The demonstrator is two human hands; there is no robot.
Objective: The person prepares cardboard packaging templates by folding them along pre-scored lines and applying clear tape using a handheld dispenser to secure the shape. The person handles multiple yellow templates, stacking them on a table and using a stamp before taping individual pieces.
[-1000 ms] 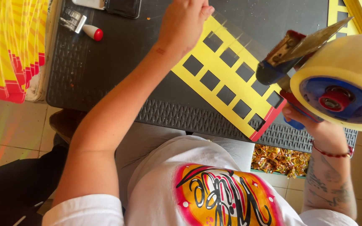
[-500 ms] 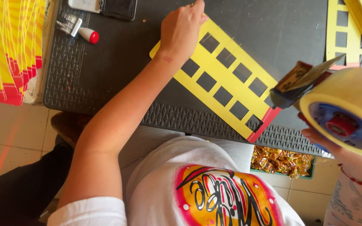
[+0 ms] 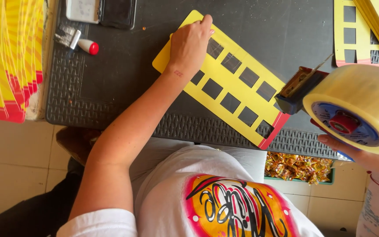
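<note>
Fingers [image 3: 205, 24] of left hand [image 3: 189, 46] pressed flat on yellow card [image 3: 242, 85], right hand [image 3: 373, 160] gripping tape dispenser [image 3: 352, 107]

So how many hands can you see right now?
2. The left hand lies flat on the yellow card on the table; the right hand holds the tape dispenser at the right edge.

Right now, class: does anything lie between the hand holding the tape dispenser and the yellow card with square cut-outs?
Nothing visible does. The right hand holds the tape dispenser above the red end of the yellow card. The left hand presses the card's far end only.
</note>
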